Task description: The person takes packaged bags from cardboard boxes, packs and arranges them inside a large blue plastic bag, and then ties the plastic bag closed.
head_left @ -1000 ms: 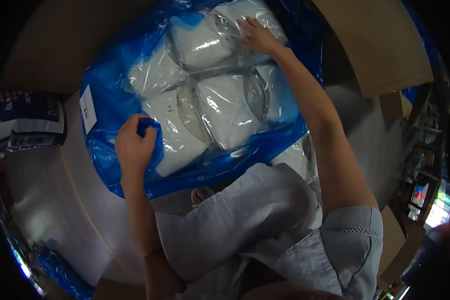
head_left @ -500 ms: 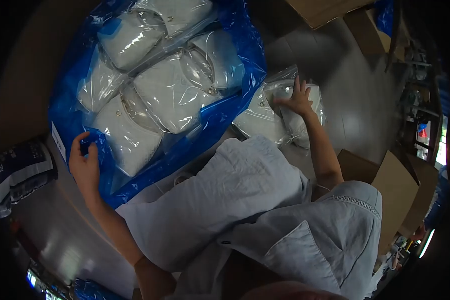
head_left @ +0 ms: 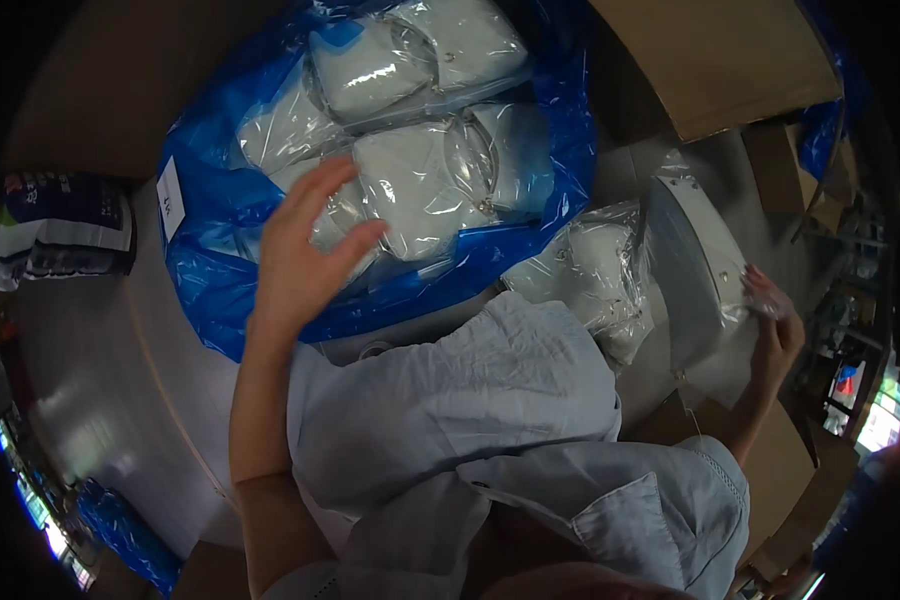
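- Floor (head_left: pixel 70 370): grey, a bit shiny, easily the biggest thing here; it spreads from 9 o'clock down toward 8.
- Blue plastic bag (head_left: pixel 215 300): huge, wide-mouthed, over at 11 o'clock. Around six white packs (head_left: pixel 405 175) lie inside it, each in clear plastic, in rough rows (one's partly behind a hand, so don't hold me to that count). I'd call things partway along: most of the packs I can see are in the blue bag, the rest are outside it.
- Cardboard flap (head_left: pixel 730 70): brown, out at 2 o'clock, past the blue bag's edge.
- Loose packs (head_left: pixel 605 260): between 2 and 3 o'clock, outside the blue bag and just beside its rim. Looks like two overlapping, but the shiny wrap makes it tough to say.
- Single white piece (head_left: pixel 710 240): further out, also between 2 and 3, clear plastic around it, metal studs showing. Together with the loose packs, that's what's left outside the bag.
- Left hand (head_left: pixel 307 245): 10 o'clock, over the packs, fingers spread, grasping nothing. Can't tell if it's touching the wrap.
- Right hand (head_left: pixel 778 328): 3 o'clock, fingers closed on the plastic at the lower end of that single piece.
- White label (head_left: pixel 171 200): between 9 and 10, on the blue bag's side.
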A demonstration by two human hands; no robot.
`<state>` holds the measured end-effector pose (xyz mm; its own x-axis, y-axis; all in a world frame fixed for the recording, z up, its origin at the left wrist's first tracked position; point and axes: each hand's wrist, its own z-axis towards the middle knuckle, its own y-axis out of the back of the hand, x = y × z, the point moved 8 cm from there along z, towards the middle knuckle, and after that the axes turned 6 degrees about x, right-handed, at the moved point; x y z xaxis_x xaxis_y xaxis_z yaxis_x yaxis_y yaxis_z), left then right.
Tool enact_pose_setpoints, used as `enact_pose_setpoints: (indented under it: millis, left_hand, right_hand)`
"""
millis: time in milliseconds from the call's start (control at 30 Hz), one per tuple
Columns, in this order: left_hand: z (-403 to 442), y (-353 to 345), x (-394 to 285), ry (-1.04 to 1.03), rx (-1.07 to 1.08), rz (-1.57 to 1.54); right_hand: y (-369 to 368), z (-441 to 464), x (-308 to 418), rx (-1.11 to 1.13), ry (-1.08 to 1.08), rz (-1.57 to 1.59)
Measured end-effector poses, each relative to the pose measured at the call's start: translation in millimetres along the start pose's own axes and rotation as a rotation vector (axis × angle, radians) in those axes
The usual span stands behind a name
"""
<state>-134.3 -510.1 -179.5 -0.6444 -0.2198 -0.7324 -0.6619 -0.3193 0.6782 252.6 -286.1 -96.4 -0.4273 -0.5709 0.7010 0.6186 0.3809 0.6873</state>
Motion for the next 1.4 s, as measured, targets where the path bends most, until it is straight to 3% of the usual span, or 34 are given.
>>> enact_pose_setpoints:
  millis: [67,100,167,267,333,400,467,533,600,667,700,767,867,900,967,1000,1033,1100,1133,1267,1333,1400]
  left_hand:
    - [4,-53,-11,0.296,0.340,-0.906]
    - [5,-60,-20,0.289,0.333,-0.908]
    - [-17,-111,-44,0.695,0.731,-1.436]
    - [4,-71,-35,0.552,0.280,-1.597]
    - [-3,-60,-6,0.560,0.183,-1.600]
    - [-11,-39,37,0.452,-0.110,-1.354]
    - [-17,-47,69,0.444,-0.151,-1.343]
    - [-23,-50,100,0.447,-0.208,-1.329]
    - [-9,-64,112,0.402,-0.140,-1.518]
    - [14,-72,91,0.418,-0.004,-1.696]
    - [26,-81,75,0.434,0.130,-1.857]
    - [58,-104,94,0.358,0.038,-1.644]
    - [92,-160,108,0.335,0.038,-1.659]
    - [105,-175,113,0.337,0.042,-1.658]
    - [121,-206,122,0.423,0.086,-1.437]
    - [122,-211,130,0.479,0.046,-1.058]
    - [122,-229,127,0.481,0.060,-1.062]
    - [112,-219,98,0.187,-0.216,0.002]
    - [106,-232,89,0.257,0.162,0.050]
    - [91,-227,95,0.275,0.077,0.039]
    - [75,-181,34,-0.041,0.012,0.235]
    - [43,-182,16,0.015,0.381,0.187]
  right_hand:
    - [-9,15,87,0.060,0.283,0.028]
    - [-23,10,110,0.043,0.440,0.120]
    - [-71,19,173,0.300,0.851,0.179]
    - [-168,6,229,0.605,1.199,0.003]
    - [-224,-6,224,0.737,1.307,-0.101]
    - [-260,-6,210,0.749,1.292,-0.073]
    - [-277,-5,198,0.772,1.291,-0.043]
    - [-285,14,184,0.952,0.945,0.298]
    - [-265,59,161,0.658,0.668,0.193]
    - [-262,103,95,0.436,0.155,0.287]
    - [-272,103,73,0.434,0.156,0.280]
    - [-309,102,9,0.562,-0.178,0.490]
    - [-296,118,-26,0.516,-0.261,0.647]
    - [-289,130,-55,0.423,-0.142,0.349]
    - [-287,136,-84,0.443,-0.165,0.172]
    - [-288,137,-98,0.463,-0.182,-0.008]
    - [-296,136,-116,0.460,-0.194,-0.011]
    - [-321,128,-129,0.433,-0.021,-0.173]
    - [-327,125,-136,0.448,-0.113,-0.147]
    - [-292,111,-107,0.368,-0.100,-0.086]
    - [-235,95,-71,0.200,0.032,-0.002]
    - [-207,67,-72,0.134,0.007,-0.097]
